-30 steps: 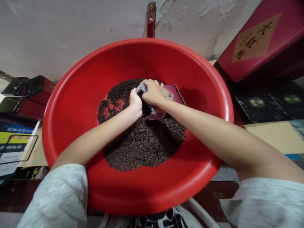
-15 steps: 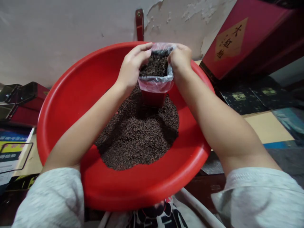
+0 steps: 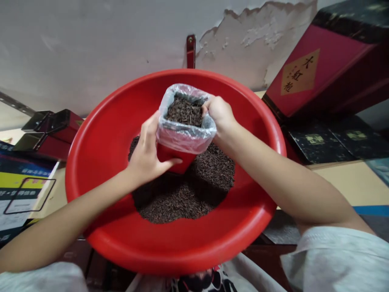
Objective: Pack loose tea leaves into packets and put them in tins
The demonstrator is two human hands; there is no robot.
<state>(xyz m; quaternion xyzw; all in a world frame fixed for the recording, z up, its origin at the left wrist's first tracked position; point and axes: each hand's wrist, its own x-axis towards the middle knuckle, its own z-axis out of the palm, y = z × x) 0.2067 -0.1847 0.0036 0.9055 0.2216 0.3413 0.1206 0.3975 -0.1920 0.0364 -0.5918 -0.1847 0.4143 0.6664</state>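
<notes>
A red tea tin [image 3: 168, 154] is tilted above the loose dark tea leaves [image 3: 179, 202] in a big red plastic basin [image 3: 170, 261]. Lining the tin is a clear plastic bag [image 3: 188, 136], folded out over its rim, and dark tea [image 3: 184, 112] fills it near the top. My left hand [image 3: 148, 150] is wrapped round the tin's left side, thumb across the front. My right hand [image 3: 220, 115] is closed on the bag's edge at the right rim, its fingertips partly hidden inside. The tin's base is in shadow, so contact with the tea cannot be made out.
A tall red tin with a black lid [image 3: 304, 73] stands at the right, beside flat black boxes [image 3: 319, 140]. Smaller red and black tins [image 3: 51, 134] lie at the left. Behind the basin, a narrow red piece [image 3: 191, 50] leans against the peeling wall [image 3: 121, 44].
My left hand has moved from the bag's upper left rim down to the tin's side. The tin has come nearer and tilted. My right hand still grips the bag's right edge.
</notes>
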